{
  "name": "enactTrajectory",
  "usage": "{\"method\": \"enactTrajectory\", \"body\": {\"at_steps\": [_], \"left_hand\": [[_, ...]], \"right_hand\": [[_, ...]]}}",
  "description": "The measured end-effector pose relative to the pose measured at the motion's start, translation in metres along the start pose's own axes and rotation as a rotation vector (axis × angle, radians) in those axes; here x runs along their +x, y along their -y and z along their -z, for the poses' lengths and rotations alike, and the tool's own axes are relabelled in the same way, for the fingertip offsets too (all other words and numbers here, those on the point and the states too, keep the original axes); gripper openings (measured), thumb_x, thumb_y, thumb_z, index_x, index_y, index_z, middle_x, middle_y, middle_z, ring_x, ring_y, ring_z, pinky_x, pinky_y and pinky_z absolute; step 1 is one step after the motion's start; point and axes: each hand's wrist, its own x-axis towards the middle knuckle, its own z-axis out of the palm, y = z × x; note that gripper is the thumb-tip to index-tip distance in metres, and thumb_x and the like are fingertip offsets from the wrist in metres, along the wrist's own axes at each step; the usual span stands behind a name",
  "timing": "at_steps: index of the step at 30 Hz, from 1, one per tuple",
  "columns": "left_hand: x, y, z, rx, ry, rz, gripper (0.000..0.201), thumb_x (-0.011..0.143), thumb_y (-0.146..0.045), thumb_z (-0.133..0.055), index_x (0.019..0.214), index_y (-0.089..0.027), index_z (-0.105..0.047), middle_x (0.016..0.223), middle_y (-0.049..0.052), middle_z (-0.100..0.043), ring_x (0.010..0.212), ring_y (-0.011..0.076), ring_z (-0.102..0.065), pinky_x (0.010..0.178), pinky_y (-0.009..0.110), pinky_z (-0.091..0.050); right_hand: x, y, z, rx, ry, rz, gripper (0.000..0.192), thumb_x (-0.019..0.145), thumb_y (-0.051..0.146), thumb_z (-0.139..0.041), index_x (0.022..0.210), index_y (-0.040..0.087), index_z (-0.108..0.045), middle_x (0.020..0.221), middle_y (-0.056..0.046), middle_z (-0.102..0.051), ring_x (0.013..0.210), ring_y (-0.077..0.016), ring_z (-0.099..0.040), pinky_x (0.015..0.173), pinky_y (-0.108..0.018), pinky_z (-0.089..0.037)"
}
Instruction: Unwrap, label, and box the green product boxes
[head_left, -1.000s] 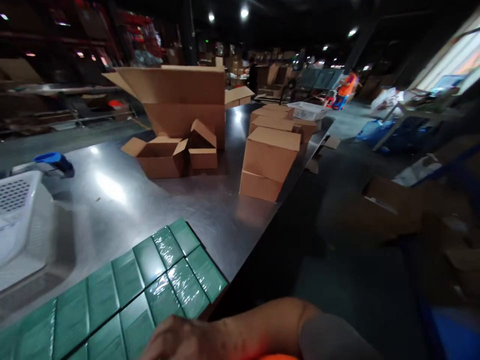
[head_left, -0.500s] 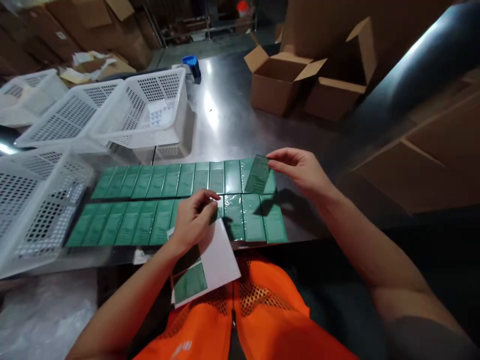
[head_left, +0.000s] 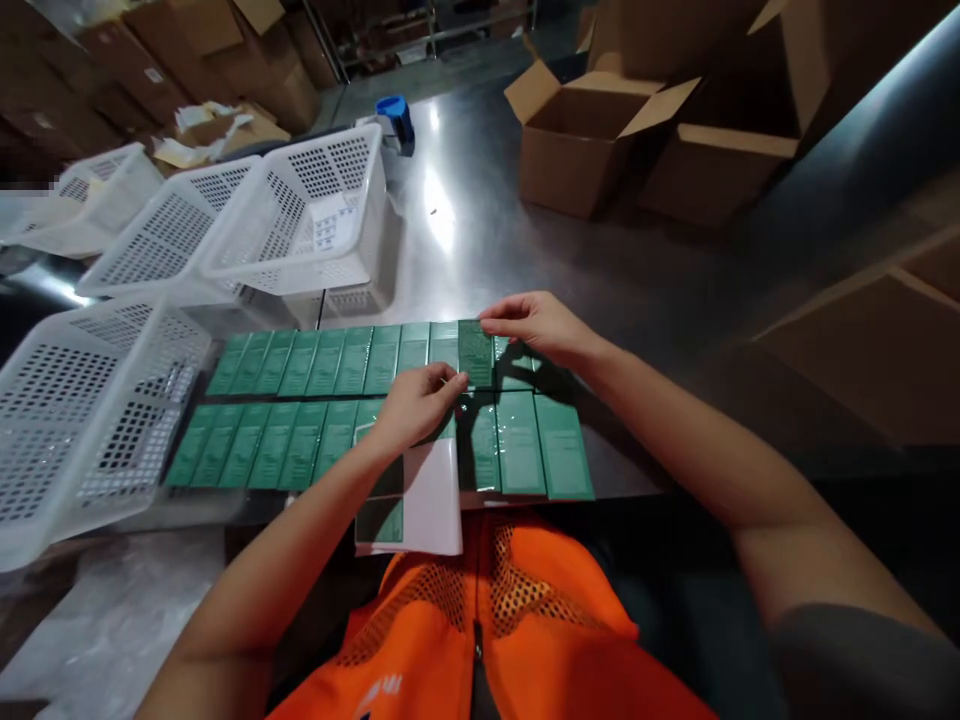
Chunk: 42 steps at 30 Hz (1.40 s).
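Observation:
Two rows of flat green packs (head_left: 519, 440), shiny as if wrapped in clear film, lie side by side along the table's front edge. My right hand (head_left: 544, 325) pinches the top right corner of a darker green sticker (head_left: 475, 352) held over a pack in the back row. At the sticker's lower left corner, my left hand (head_left: 420, 400) has its thumb and forefinger closed together. Under my left wrist, a white backing sheet (head_left: 433, 490) with dark green stickers on it lies over the front row and hangs past the edge.
White perforated baskets (head_left: 292, 280) stand on the left, one with printed papers inside. Behind them is a blue-topped object (head_left: 395, 120). Open cardboard boxes (head_left: 574, 165) sit at the back right of the metal table (head_left: 450, 280). Clear plastic (head_left: 127, 620) lies at lower left.
My right hand has moved left with the green sticker, bringing it down over a pack. My left hand has shifted right to its corner. The backing sheet has turned straighter.

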Motion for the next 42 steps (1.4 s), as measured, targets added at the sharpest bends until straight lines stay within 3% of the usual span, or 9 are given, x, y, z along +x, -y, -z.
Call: {"method": "enactTrajectory", "body": {"at_steps": [2,7,13,19,29,33,37,40,42], "left_hand": [[0.007,0.0,-0.002,0.062,0.007,0.006,0.036,0.088,-0.051,-0.052,0.075,-0.019,-0.064,0.061,0.002,-0.068,0.052,0.0141,-0.049,0.056,0.027,-0.032],[0.027,0.003,-0.006,0.18,0.045,0.071,0.037,0.086,-0.049,-0.051,0.071,-0.018,-0.066,0.056,0.002,-0.063,0.051,0.0143,-0.044,0.054,0.028,-0.027],[0.039,0.007,-0.008,0.183,0.13,0.136,0.036,0.083,-0.046,-0.054,0.061,-0.018,-0.063,0.05,-0.002,-0.05,0.051,0.0139,-0.041,0.054,0.029,-0.028],[0.043,0.004,-0.006,0.189,0.157,0.172,0.034,0.081,-0.043,-0.057,0.058,-0.018,-0.062,0.05,-0.002,-0.046,0.052,0.0137,-0.042,0.055,0.029,-0.029],[0.052,-0.01,-0.004,0.393,0.224,0.2,0.031,0.082,-0.039,-0.057,0.066,-0.017,-0.071,0.06,0.006,-0.063,0.061,0.0191,-0.055,0.06,0.031,-0.034],[0.054,-0.013,-0.003,0.579,0.249,0.145,0.033,0.084,-0.042,-0.055,0.065,-0.019,-0.071,0.064,0.009,-0.065,0.063,0.0226,-0.056,0.059,0.033,-0.03],[0.033,-0.015,0.001,0.631,0.124,0.099,0.039,0.086,-0.049,-0.053,0.06,-0.022,-0.066,0.059,0.007,-0.059,0.058,0.0221,-0.052,0.057,0.031,-0.026],[0.002,-0.012,0.01,0.527,-0.118,0.103,0.053,0.089,-0.058,-0.043,0.054,-0.022,-0.057,0.051,0.005,-0.052,0.053,0.0199,-0.048,0.055,0.031,-0.024],[-0.02,-0.004,0.019,0.324,-0.29,0.114,0.054,0.091,-0.056,-0.036,0.054,-0.022,-0.055,0.05,0.004,-0.052,0.052,0.0187,-0.049,0.053,0.03,-0.028]], "right_hand": [[0.004,-0.005,-0.002,-0.066,-0.01,0.03,0.018,0.074,0.033,-0.079,0.083,0.018,-0.075,0.077,-0.002,-0.07,0.066,-0.0137,-0.058,0.065,-0.029,-0.046],[0.014,-0.019,-0.006,-0.495,-0.218,0.13,0.012,0.081,0.03,-0.074,0.081,0.018,-0.076,0.079,-0.003,-0.073,0.075,-0.0172,-0.064,0.071,-0.029,-0.044],[0.018,-0.032,-0.011,-0.825,-0.226,0.124,0.016,0.087,0.034,-0.069,0.087,0.021,-0.079,0.084,-0.003,-0.075,0.078,-0.019,-0.064,0.066,-0.029,-0.038],[0.019,-0.035,-0.011,-0.86,-0.238,0.094,0.016,0.087,0.036,-0.068,0.087,0.024,-0.079,0.085,-0.002,-0.074,0.077,-0.0187,-0.063,0.064,-0.028,-0.036],[0.018,-0.035,-0.014,-0.899,-0.221,0.102,0.015,0.087,0.033,-0.067,0.082,0.022,-0.075,0.083,-0.001,-0.072,0.075,-0.0177,-0.06,0.065,-0.029,-0.035],[0.019,-0.038,-0.013,-0.909,-0.303,0.151,0.025,0.08,0.032,-0.072,0.101,0.02,-0.066,0.093,-0.003,-0.068,0.078,-0.0195,-0.06,0.067,-0.029,-0.037],[0.019,-0.037,-0.014,-0.913,-0.311,0.12,0.032,0.086,0.035,-0.065,0.112,0.02,-0.055,0.083,-0.002,-0.066,0.073,-0.0213,-0.059,0.065,-0.031,-0.036],[0.02,-0.037,-0.016,-0.947,-0.289,0.109,0.039,0.083,0.044,-0.068,0.112,0.021,-0.055,0.089,-0.004,-0.067,0.077,-0.0238,-0.06,0.066,-0.032,-0.036],[0.023,-0.037,-0.014,-0.956,-0.266,0.122,0.038,0.083,0.041,-0.07,0.112,0.021,-0.055,0.091,-0.005,-0.067,0.08,-0.0246,-0.061,0.068,-0.032,-0.038]]}}
